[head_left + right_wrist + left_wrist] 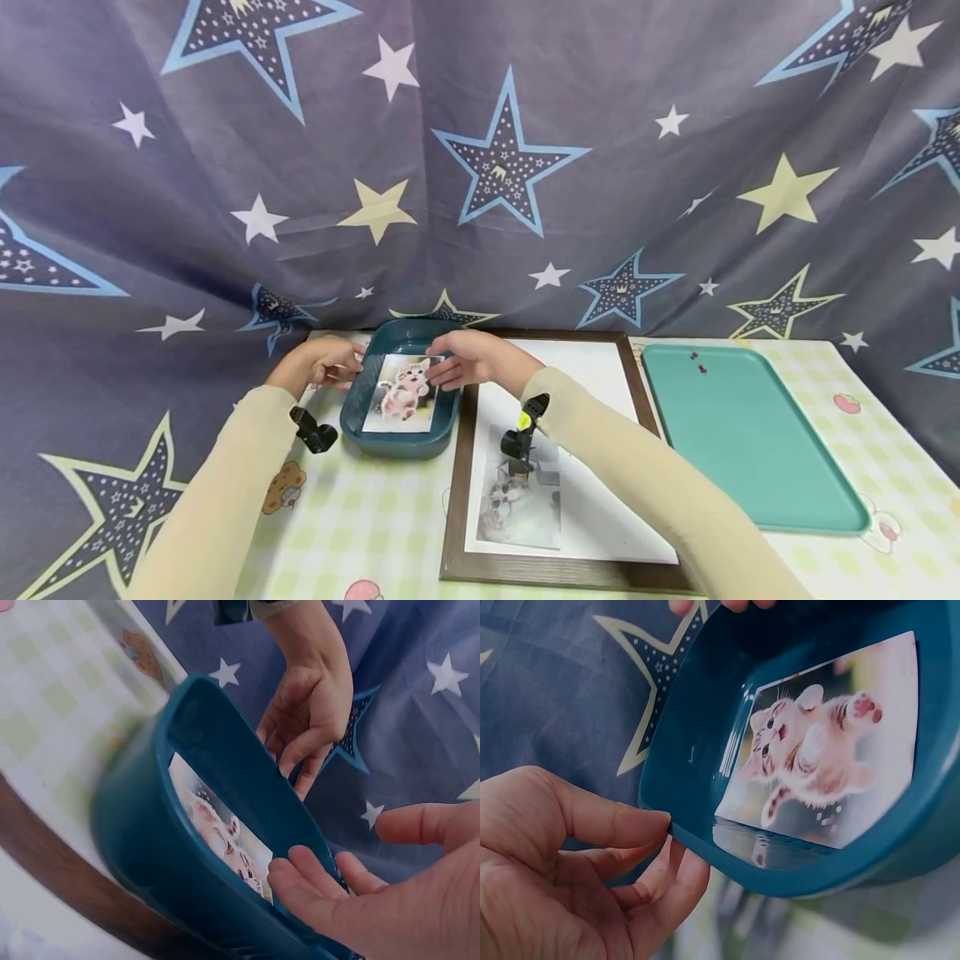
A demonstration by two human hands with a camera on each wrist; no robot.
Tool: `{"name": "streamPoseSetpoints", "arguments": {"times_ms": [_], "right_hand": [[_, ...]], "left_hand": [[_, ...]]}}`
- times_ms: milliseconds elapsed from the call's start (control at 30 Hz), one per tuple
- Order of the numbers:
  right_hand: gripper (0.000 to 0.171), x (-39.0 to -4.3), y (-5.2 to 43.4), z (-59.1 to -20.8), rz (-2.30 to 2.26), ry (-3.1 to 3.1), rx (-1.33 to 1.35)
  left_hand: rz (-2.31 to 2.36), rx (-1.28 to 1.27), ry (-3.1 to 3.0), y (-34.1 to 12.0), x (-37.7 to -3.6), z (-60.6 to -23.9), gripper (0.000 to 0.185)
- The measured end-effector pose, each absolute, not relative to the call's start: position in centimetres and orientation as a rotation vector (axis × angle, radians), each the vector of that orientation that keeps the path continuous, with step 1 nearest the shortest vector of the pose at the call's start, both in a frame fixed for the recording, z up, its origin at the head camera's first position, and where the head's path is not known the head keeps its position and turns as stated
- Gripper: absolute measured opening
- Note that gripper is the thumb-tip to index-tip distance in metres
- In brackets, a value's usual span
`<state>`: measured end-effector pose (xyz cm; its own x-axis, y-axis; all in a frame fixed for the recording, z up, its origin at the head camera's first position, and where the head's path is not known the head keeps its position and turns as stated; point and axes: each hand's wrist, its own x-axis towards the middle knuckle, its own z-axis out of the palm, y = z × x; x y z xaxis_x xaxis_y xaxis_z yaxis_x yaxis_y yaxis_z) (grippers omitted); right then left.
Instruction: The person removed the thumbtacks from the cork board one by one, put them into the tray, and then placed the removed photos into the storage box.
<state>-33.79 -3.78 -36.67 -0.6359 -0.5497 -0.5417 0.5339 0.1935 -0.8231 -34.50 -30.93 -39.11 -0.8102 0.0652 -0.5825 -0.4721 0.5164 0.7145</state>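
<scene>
A dark blue-green plastic basin (405,448) stands at the back of the table, left of the frame. Inside it lies a photo print (399,407) of a kitten on its back; a glossy surface beside the print mirrors it in the left wrist view. My left hand (333,360) pinches the basin's left rim, thumb on top and fingers outside. Over the right side of the basin, my right hand (467,358) hovers palm inward with loose, parted fingers. Its fingertips (289,874) overlap the rim in the right wrist view.
Right of the basin lies a brown-framed white board (592,500) with a faded wet-looking kitten print (517,512) on it. Further right is a turquoise tray (750,442) with small red bits (702,368). A star-patterned curtain (480,267) hangs directly behind the table.
</scene>
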Motion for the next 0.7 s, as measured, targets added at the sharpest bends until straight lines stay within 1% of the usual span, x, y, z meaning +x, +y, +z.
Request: {"name": "streamPoseSetpoints", "arguments": {"times_ms": [267, 500, 700], "right_hand": [[0.043, -31.9, -1.3, -36.0, -1.509, 1.712, -0.188], [0.037, -30.5, 1.1, -36.5, -1.476, 1.828, -0.328], [0.035, -29.8, 2.9, -37.2, -1.478, 1.950, -0.398]], "left_hand": [[1.331, -0.350, 2.276, -30.3, -34.2, -39.0, 0.063], [1.361, -0.382, 2.332, -29.9, -33.8, -39.2, 0.065], [1.440, -0.443, 2.404, -28.8, -33.4, -39.5, 0.058]]}}
